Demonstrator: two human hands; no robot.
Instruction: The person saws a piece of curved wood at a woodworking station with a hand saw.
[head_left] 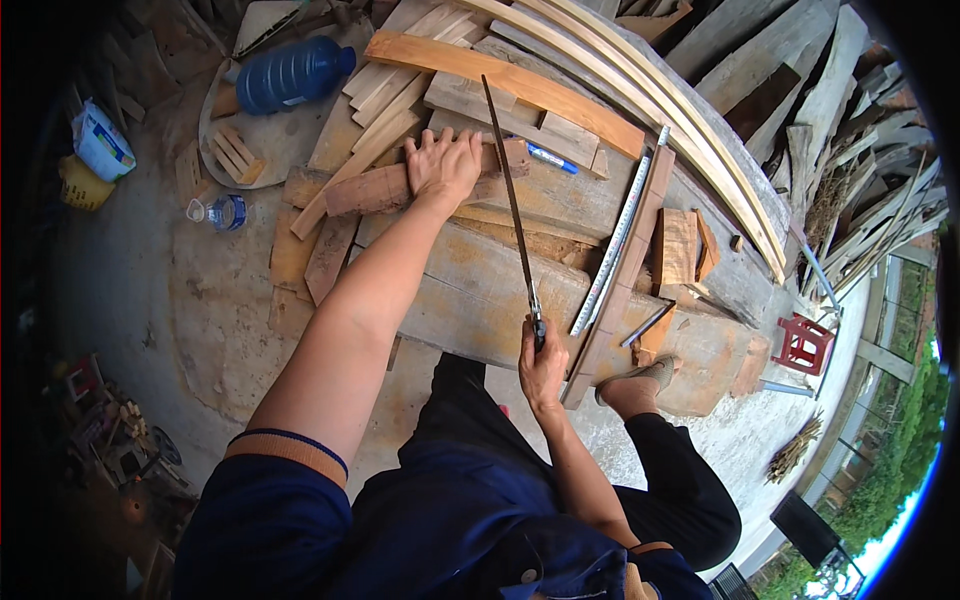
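Note:
My left hand [443, 168] presses down on a rough reddish-brown piece of wood [365, 192], its fingers bent over the far side. That wood lies across the plank bench and sticks out to both sides of the hand. In my right hand [543, 368] is the dark handle of a handsaw [515, 215], with the fingers wrapped round it. The long, narrow blade points away from me and crosses the wood near its right end. Whether the teeth touch the wood, I cannot tell. A blue marker [552, 159] lies just right of the blade.
A steel ruler [612, 245] and a long brown strip [630, 270] lie right of the saw. My foot [637, 388] rests on the bench's near right part. A curved orange-brown board [500, 80] lies behind. A blue water jug [293, 75] and a red stool [803, 343] stand farther out.

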